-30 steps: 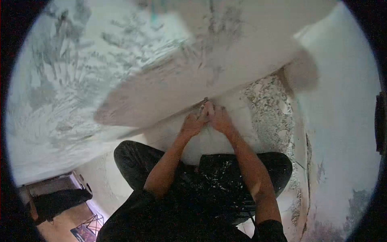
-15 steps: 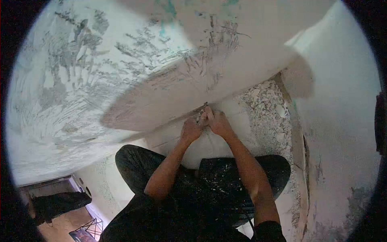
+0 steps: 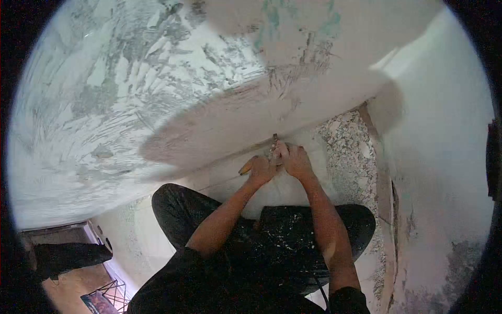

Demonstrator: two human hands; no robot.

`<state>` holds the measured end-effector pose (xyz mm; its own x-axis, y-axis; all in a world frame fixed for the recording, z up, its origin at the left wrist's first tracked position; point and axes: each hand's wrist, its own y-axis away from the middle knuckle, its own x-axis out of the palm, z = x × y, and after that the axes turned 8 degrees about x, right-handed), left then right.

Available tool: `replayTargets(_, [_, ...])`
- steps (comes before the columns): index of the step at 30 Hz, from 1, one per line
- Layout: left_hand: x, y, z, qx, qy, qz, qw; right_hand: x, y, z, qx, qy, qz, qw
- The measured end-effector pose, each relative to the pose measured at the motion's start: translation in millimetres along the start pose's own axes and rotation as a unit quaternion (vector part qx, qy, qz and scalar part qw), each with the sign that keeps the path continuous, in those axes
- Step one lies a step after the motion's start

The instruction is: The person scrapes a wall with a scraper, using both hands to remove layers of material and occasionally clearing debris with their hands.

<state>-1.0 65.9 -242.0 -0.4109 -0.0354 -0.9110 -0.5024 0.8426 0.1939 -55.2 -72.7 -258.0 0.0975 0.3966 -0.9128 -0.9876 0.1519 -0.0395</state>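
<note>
My left hand (image 3: 262, 169) is closed round a small tool, whose yellow-orange handle (image 3: 244, 168) sticks out on the left of the fist. My right hand (image 3: 296, 161) is pressed up against it, thumb and fingers pinched together at a pale, crusted piece (image 3: 274, 150) between the hands. What exactly the right fingers grip I cannot tell. A small dark tip (image 3: 275, 136) shows just beyond the fingers, right at the foot of the plastered wall (image 3: 225, 125). Both hands are low over the pale floor (image 3: 219, 180), in front of my crossed legs.
Broken plaster rubble (image 3: 351, 144) lies along the right-hand wall (image 3: 434, 172), up to the corner. My dark, paint-spotted trousers (image 3: 287, 225) lie below my hands. At the lower left are a doorway, a dark hanging cloth (image 3: 73, 257) and a thin-legged folding frame (image 3: 111, 293).
The yellow-orange handle now shows at my left hand. In the view both hands sit slightly farther right and lower, still together, and the wall has shifted as my head moved.
</note>
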Motion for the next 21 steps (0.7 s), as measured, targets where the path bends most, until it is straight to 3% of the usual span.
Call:
replayTargets(2, [3,8,1,-0.012,-0.059,0.000,0.998,13,2,-1,-0.044,-0.055,-0.054,0.996])
replayTargets(4, [16,18,17,-0.021,-0.123,0.002,0.992,12,0,11,0.004,-0.089,-0.009,0.996])
replayTargets(6, [42,24,45,-0.045,-0.003,-0.112,0.993,20,-4,12,0.054,-0.121,0.035,0.991])
replayTargets(8, [13,15,29,-0.057,0.036,-0.055,0.996,48,-3,2,-0.122,-0.112,-0.217,0.962])
replayTargets(9, [-2,11,21,-0.072,0.073,0.002,0.995,45,1,0,-0.119,-0.113,-0.214,0.963])
replayTargets(10, [-4,8,16,-0.074,0.074,0.004,0.994,31,4,1,-0.070,-0.039,-0.138,0.987])
replayTargets(11, [-4,4,9,-0.055,0.094,-0.025,0.994,17,7,4,-0.021,0.036,-0.060,0.997])
replayTargets(13, [-13,-3,-3,-0.038,0.119,-0.059,0.990,-26,7,12,-0.006,0.044,-0.020,0.999])
replayTargets(14, [-19,-6,-10,-0.066,0.153,0.001,0.986,-38,6,12,0.011,0.052,0.016,0.998])
replayTargets(15, [-21,-6,-13,-0.093,0.185,0.064,0.976,-34,7,8,0.010,0.052,0.020,0.998])
replayTargets(16, [-17,-5,-12,-0.093,0.186,0.065,0.976,-27,7,2,-0.022,0.023,-0.029,0.999])
replayTargets(17, [-11,-5,-9,-0.088,0.144,0.017,0.986,-19,6,-3,-0.053,-0.006,-0.079,0.995])
replayTargets(19, [10,1,4,-0.082,0.102,-0.027,0.991,-1,2,-9,-0.083,-0.019,-0.075,0.994])
replayTargets(21, [21,9,26,-0.152,-0.013,0.103,0.983,22,-4,-8,-0.116,-0.034,-0.078,0.990])
